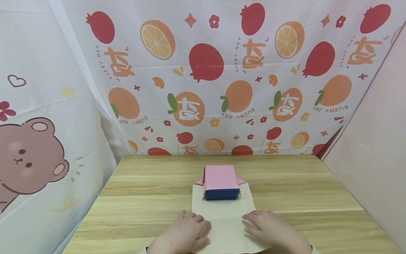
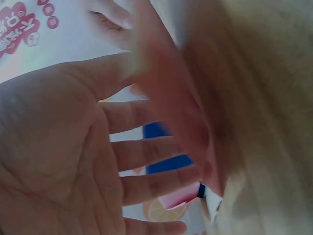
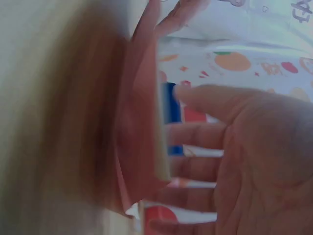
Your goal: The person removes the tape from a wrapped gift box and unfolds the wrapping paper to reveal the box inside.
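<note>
A sheet of paper (image 1: 226, 220), cream on its upper face and pink beneath, lies lengthwise on the table. On its far end sits a small dark blue box (image 1: 222, 194), its top covered by a folded-over pink part (image 1: 220, 177) of the paper. My left hand (image 1: 185, 233) touches the near left edge of the sheet, fingers loosely extended. At the opposite edge, my right hand (image 1: 272, 229) touches the paper with spread fingers. Both wrist views show the pink underside (image 2: 178, 103) bowed up off the table, somewhat blurred, with the fingers partly hidden behind it.
The light wooden table (image 1: 142, 197) extends to both sides of the paper. A fruit-printed curtain (image 1: 222, 116) hangs along its back edge. To the left is a white cloth with a bear print (image 1: 35, 155), and a plain pale cloth (image 1: 374, 141) hangs on the right.
</note>
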`<state>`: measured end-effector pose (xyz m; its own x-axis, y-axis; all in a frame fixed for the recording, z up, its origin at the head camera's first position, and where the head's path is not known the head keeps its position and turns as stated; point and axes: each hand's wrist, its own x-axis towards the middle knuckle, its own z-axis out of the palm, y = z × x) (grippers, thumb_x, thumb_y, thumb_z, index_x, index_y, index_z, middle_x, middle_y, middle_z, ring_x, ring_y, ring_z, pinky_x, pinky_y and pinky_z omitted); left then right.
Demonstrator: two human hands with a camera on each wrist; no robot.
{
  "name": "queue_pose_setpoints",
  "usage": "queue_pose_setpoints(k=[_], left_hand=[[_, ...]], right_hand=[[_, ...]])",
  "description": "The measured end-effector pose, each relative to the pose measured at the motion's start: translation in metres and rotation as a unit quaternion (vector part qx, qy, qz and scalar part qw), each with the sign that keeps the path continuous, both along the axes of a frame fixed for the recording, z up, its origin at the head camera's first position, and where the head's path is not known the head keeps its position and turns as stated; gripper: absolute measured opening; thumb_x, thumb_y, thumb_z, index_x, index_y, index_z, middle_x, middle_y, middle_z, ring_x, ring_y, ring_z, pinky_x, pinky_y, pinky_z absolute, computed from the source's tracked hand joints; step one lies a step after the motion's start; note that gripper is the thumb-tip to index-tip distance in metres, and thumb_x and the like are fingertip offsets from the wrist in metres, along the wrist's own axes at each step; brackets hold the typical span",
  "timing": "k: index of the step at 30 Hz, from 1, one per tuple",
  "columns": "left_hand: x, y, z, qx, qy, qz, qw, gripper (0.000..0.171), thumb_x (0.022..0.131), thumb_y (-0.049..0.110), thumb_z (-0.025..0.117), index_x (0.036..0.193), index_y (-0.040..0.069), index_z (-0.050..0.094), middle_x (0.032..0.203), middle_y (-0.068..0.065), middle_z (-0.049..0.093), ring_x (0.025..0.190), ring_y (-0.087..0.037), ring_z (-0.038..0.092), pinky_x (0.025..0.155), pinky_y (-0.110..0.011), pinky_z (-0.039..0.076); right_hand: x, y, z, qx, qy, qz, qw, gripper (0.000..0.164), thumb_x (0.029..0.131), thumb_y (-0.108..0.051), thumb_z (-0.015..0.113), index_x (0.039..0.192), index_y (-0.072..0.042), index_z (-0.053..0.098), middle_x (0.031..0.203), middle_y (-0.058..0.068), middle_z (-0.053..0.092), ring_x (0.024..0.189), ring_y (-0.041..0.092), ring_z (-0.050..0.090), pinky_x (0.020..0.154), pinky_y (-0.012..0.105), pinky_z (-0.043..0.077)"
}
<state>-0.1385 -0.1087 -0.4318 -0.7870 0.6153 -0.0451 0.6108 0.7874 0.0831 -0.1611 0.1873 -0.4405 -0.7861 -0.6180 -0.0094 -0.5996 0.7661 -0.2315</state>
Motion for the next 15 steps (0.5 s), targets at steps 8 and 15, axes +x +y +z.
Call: queue_pose_setpoints(k=[8, 15], left_hand=[[-0.001, 0.015, -0.011, -0.027, -0.012, 0.037, 0.9989, 0.039, 0.077, 0.051, 0.070, 0.107, 0.026, 0.064, 0.106, 0.005, 0.062, 0.100, -0.022, 0.060, 0.088, -0.055, 0.047], [-0.010, 0.037, -0.014, -0.032, -0.029, 0.055, 0.9976, 0.062, 0.075, 0.054, 0.073, 0.126, 0.022, 0.059, 0.134, -0.003, 0.057, 0.122, -0.030, 0.054, 0.092, -0.064, 0.045]], right_hand=[[0.007, -0.021, -0.014, 0.057, -0.026, -0.013, 0.998, 0.039, 0.089, -0.042, 0.062, 0.120, -0.019, 0.066, 0.124, 0.006, 0.066, 0.112, 0.026, 0.064, 0.092, 0.046, 0.052], [0.007, -0.045, -0.019, 0.062, -0.020, 0.006, 0.998, 0.043, 0.090, -0.043, 0.060, 0.129, -0.025, 0.062, 0.137, 0.003, 0.059, 0.126, 0.026, 0.055, 0.096, 0.056, 0.048]])
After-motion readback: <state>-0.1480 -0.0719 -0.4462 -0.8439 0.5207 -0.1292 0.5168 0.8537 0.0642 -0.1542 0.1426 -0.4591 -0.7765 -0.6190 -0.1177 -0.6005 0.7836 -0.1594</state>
